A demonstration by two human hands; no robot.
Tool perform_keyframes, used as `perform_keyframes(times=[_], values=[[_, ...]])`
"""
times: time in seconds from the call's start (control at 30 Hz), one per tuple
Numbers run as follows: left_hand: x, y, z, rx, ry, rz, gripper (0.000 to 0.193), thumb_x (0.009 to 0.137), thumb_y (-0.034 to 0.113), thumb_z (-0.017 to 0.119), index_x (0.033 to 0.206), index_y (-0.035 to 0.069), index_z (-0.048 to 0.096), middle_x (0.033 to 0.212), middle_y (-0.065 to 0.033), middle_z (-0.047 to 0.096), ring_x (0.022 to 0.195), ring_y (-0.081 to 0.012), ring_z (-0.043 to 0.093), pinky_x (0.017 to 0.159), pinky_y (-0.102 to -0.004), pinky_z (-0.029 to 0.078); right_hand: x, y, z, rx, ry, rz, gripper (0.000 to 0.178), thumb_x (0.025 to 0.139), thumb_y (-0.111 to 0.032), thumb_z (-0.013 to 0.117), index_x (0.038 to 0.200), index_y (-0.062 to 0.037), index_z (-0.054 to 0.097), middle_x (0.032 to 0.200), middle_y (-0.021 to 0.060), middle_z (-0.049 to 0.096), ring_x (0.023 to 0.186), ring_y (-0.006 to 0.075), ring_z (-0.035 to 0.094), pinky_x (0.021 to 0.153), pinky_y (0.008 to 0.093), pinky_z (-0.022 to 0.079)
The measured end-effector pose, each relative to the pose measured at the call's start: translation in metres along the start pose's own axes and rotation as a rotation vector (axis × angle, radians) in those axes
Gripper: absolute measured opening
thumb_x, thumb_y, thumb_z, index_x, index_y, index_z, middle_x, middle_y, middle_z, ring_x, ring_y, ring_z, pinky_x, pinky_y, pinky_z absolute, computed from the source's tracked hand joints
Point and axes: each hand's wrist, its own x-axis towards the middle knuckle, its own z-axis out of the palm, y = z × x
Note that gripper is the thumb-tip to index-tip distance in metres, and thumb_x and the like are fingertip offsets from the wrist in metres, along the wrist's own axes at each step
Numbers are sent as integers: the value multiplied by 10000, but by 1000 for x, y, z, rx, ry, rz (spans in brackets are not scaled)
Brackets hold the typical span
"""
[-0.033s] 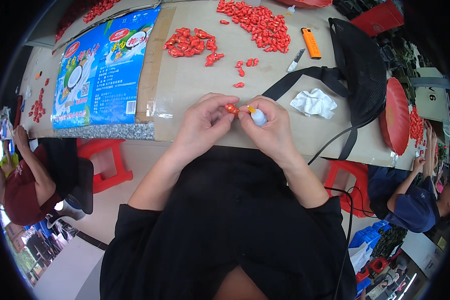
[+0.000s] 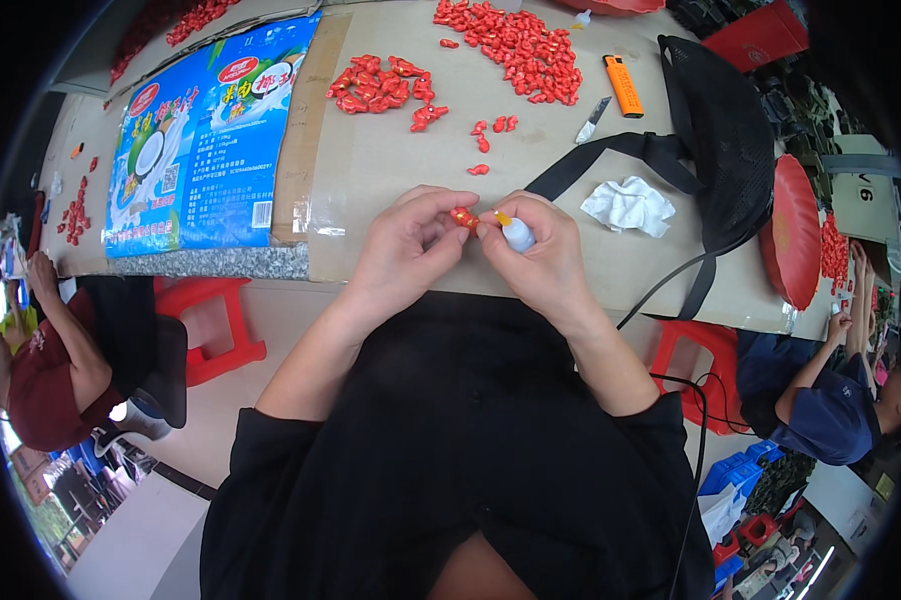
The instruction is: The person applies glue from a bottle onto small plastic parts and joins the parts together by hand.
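Close in front of me, my left hand pinches a small red piece with gold-yellow marks between thumb and fingertips. My right hand is closed around a small whitish squeeze bottle with a yellow tip pointing up and left. The right thumb and fingertip also meet the piece's right side. Beyond my hands lie a few loose red pieces. Farther off are a cluster of larger red pieces and a big heap of small red pieces.
To the right lie a crumpled white tissue, a knife blade, an orange lighter, a black mesh bag with straps and a red tray. A blue printed cardboard sheet covers the left. People sit at both sides.
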Motion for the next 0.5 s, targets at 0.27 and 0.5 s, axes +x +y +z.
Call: perform_keyframes(times=[0.27, 0.5], values=[[0, 2, 1, 29, 11, 0, 276, 773, -89, 481, 1043, -41, 516, 989, -53, 459, 843, -79, 509, 713, -184, 425, 0, -1, -1, 15, -33, 32, 64, 681, -30, 587, 713, 7, 546, 685, 73, 538, 628, 161, 521, 568, 255, 405], [0, -2, 2, 62, 49, 45, 255, 755, -70, 502, 1004, -27, 534, 948, -70, 472, 768, -75, 524, 653, -185, 437, 0, -3, -1, -4, -60, 48, 43, 701, -10, 573, 717, 16, 543, 695, 51, 533, 646, 106, 497, 588, 223, 389]])
